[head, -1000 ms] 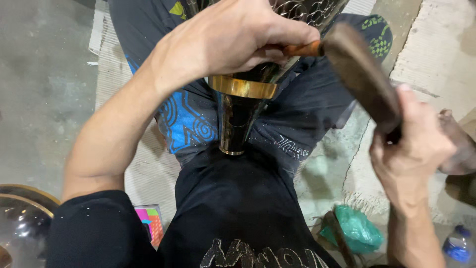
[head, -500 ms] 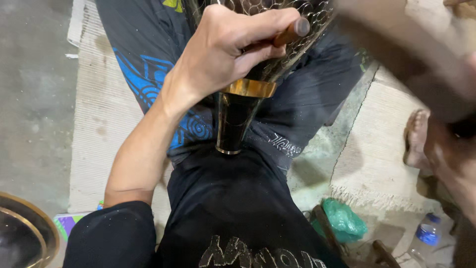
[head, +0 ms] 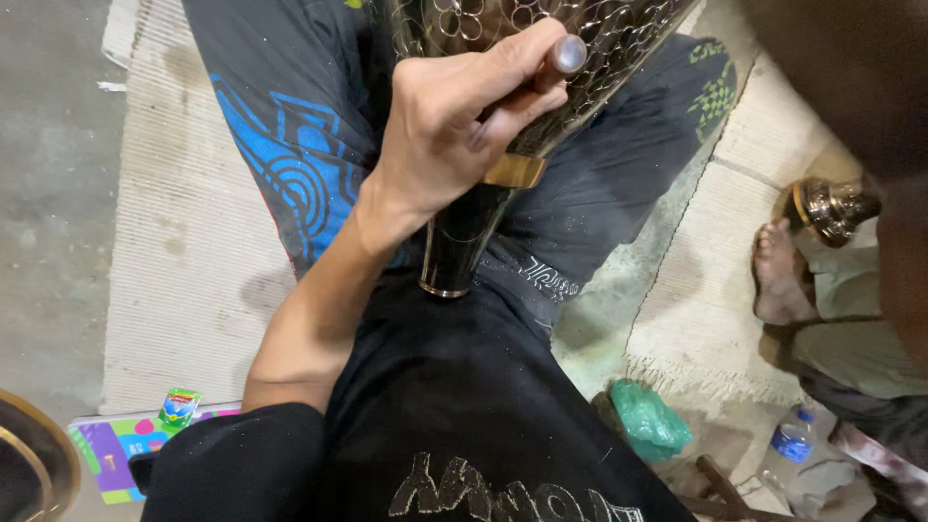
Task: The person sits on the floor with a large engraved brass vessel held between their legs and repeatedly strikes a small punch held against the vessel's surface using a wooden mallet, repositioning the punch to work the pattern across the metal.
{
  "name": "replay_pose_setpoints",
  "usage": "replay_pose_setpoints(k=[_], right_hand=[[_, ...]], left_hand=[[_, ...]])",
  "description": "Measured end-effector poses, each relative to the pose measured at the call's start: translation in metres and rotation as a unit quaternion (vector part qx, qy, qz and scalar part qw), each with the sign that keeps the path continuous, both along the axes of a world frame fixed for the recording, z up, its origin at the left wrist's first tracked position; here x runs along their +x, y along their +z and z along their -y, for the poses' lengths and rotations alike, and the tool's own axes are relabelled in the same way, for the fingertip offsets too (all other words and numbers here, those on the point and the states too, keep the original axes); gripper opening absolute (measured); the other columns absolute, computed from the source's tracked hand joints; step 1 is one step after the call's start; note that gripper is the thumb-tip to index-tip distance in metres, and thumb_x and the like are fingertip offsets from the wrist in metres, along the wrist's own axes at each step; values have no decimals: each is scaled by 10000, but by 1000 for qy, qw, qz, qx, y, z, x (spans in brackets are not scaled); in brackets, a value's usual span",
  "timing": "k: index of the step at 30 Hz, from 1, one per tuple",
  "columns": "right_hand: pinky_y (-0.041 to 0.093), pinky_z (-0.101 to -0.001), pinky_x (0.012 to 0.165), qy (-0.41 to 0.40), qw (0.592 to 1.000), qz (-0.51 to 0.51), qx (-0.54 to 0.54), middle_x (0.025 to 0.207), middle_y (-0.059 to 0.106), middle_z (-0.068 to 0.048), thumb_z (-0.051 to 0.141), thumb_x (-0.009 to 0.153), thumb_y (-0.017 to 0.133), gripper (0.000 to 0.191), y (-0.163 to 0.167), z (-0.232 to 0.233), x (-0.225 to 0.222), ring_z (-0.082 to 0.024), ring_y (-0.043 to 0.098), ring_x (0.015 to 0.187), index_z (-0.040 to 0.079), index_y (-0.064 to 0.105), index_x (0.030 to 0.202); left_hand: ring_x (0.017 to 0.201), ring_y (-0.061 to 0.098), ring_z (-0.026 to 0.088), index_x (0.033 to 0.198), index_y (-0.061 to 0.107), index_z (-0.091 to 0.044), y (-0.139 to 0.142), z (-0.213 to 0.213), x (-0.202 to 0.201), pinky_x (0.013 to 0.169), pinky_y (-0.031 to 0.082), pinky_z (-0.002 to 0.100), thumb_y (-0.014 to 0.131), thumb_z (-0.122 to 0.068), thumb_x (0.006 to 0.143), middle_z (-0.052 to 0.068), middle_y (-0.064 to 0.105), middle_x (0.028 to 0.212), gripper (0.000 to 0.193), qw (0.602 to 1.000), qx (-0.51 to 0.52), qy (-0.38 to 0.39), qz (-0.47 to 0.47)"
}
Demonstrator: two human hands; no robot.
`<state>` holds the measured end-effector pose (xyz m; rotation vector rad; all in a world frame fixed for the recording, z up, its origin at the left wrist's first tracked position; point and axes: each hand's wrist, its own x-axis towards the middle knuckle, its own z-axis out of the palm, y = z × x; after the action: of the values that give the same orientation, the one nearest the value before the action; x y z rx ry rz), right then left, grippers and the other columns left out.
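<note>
We see a few packages, all placed here by the pale woven mat. Just off its near left corner lies a small green sachet with a red patch, resting on the upper edge of a flat printed sheet in purple, green, pink and yellow. Off the mat's near right fringe sits a crumpled green plastic bag. Further right of that bag lies a clear plastic bottle with a blue label.

A pale woven mat covers the concrete floor, where a green bag, plastic bottle and what looks like a small green packet lie.
</note>
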<state>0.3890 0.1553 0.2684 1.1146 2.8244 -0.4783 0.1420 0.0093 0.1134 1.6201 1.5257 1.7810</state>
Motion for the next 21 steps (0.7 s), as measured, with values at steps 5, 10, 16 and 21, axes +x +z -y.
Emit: replay_pose_setpoints(k=[5,10,16,21], right_hand=[[509,-343,695,-1,1000,8,-8,1035,610,-175,-30,1050,644,583,8,2,-11,-245,611,782,79,380,1558],[504,-339,679,-19,999,28,-15,1024,608,-171,-24,1047,636,576,13,8,-10,-239,605,760,77,386,1556],[497,-335,659,-2,999,34,-21,1010,605,-166,-18,1044,627,569,11,-9,-21,-231,599,735,75,392,1554],[492,-331,642,7,999,40,-30,999,603,-161,-13,1041,619,564,12,-12,-27,-226,593,713,73,397,1551]], left_hand=[[898,750,216,1278,575,6,-3,4,19,809,617,278,824,25,961,143,717,1010,403,993,43,96,53],[880,743,96,1272,513,-31,-13,2,40,781,635,207,797,91,986,106,742,1043,421,971,87,138,177],[886,748,118,1290,503,-29,-20,0,44,783,633,213,791,87,994,111,734,1015,430,966,93,139,197],[872,755,120,1269,503,-47,-28,-2,48,776,631,207,805,55,989,103,744,1022,425,966,100,163,172]])
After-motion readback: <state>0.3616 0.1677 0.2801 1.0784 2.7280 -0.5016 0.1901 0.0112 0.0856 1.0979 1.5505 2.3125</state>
